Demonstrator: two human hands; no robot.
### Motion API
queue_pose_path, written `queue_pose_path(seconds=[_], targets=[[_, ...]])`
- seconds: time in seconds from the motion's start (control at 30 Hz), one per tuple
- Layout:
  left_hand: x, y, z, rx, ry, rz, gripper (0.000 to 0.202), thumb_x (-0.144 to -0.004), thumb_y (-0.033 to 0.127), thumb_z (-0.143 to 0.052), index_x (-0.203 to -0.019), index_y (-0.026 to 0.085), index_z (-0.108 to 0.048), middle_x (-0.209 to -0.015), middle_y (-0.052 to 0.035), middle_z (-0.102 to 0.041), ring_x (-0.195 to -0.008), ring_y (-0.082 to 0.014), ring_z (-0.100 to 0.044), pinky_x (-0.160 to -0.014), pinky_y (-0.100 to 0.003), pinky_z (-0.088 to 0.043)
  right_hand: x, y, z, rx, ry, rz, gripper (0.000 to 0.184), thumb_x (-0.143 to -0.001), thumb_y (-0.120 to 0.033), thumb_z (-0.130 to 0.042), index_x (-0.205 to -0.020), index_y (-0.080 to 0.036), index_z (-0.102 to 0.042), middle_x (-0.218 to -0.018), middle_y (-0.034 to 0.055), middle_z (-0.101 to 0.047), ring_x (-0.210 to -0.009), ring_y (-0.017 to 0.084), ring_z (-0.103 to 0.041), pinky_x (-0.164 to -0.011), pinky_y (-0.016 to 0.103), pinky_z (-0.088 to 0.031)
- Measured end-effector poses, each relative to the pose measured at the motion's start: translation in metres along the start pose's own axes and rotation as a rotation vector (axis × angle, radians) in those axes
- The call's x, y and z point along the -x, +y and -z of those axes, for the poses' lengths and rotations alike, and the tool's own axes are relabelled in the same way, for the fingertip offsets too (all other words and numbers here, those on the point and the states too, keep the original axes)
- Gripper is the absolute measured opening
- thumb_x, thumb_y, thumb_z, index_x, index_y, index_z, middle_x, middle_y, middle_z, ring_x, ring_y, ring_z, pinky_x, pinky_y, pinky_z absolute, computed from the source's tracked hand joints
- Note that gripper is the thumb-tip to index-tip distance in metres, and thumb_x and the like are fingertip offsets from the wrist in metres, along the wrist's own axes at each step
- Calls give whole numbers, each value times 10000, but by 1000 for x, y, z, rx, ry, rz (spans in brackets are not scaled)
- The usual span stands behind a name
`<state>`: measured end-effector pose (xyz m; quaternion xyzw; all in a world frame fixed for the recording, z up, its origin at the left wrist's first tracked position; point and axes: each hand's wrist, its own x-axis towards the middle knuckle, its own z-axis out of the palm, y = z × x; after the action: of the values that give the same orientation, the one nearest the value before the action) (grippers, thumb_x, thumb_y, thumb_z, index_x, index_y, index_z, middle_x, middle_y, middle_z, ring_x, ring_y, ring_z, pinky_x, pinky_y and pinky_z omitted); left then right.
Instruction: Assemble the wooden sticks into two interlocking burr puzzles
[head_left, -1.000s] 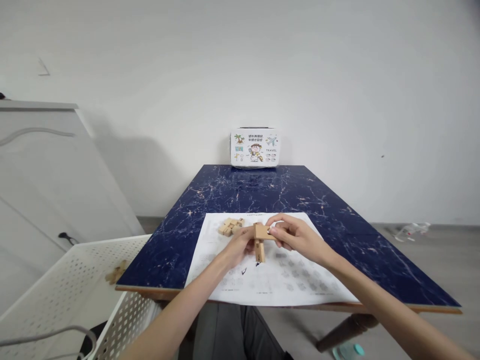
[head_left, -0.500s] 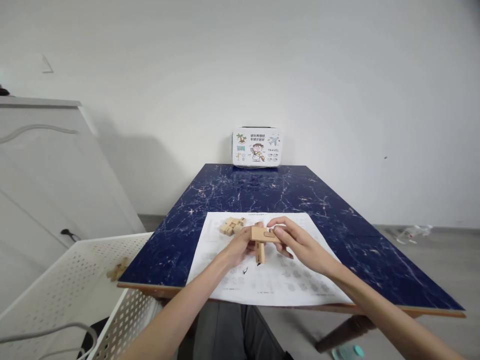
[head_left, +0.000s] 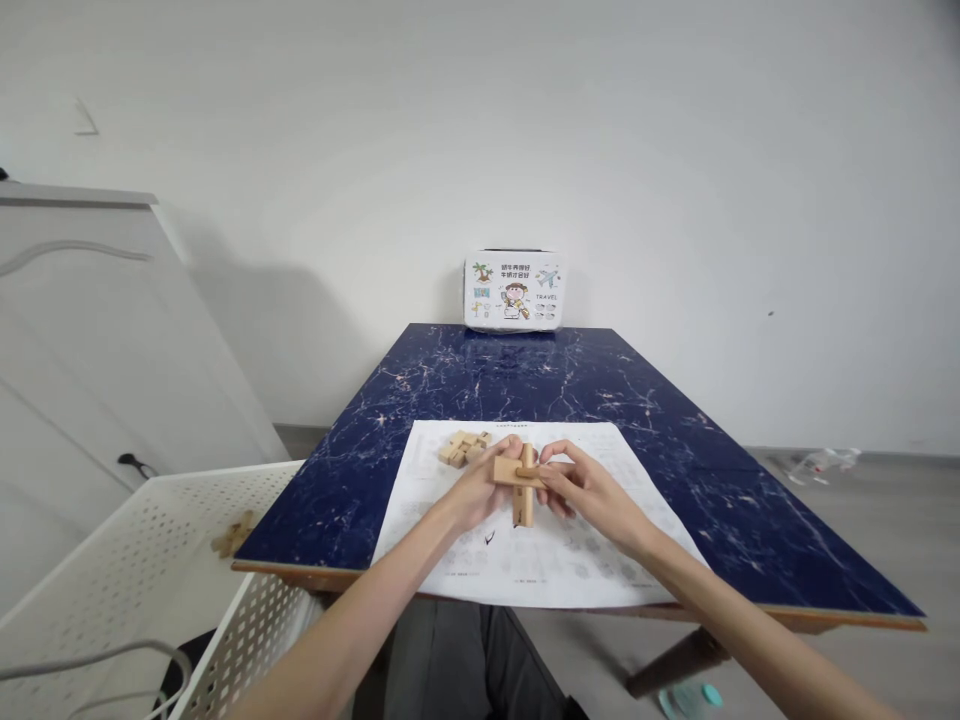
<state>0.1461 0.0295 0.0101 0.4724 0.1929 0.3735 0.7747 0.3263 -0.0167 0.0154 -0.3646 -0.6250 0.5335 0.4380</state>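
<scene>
Place: a plain room in a home, as far as I can tell; nothing here is fitted out for trade.
Worktop: a small worktop (head_left: 600, 400) with a dark blue marbled top stands against a bare white wall (head_left: 525, 120).
Keepsake: a white box (head_left: 513, 291) with a cartoon traveller and the word TRAVEL stands at the far edge.
Furniture: a white cabinet (head_left: 75, 330) is at my left, and a white perforated basket (head_left: 135, 560) sits just beside the worktop.
Floor: the grey floor (head_left: 862, 520) has a scrap of clear plastic (head_left: 817, 462) lying by the wall.
Pastime: I hold a wooden puzzle (head_left: 523, 480) between my left hand (head_left: 480, 490) and right hand (head_left: 592, 490). Loose wooden blocks (head_left: 465, 447) lie on a printed sheet (head_left: 570, 560).
</scene>
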Motion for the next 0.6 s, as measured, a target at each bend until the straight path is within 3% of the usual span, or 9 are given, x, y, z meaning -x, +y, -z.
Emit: queue_pose_path(seconds=[0.2, 0.6], targets=[[-3, -2, 6, 88, 34, -25, 360, -810, 450, -811, -809, 152, -609, -849, -14, -578, -699, -147, -624, -648, -278, -530, 1, 5, -10, 3, 10, 50, 393, -939, -615, -608, -926, -255, -450, -682, -45, -620, -481, 98, -401, -489, 247, -309], [-1, 2, 9, 17, -93, 48, 364, -831, 472, -771, -775, 154, -603, -823, -23, -548, -669, -143, -569, -593, -274, -480, 13, 15, -14, 16, -37, 73, 365, -968, -577, -593, -880, -241, -484, -697, -18, -634, -549, 122, -425, -552, 265, -293]])
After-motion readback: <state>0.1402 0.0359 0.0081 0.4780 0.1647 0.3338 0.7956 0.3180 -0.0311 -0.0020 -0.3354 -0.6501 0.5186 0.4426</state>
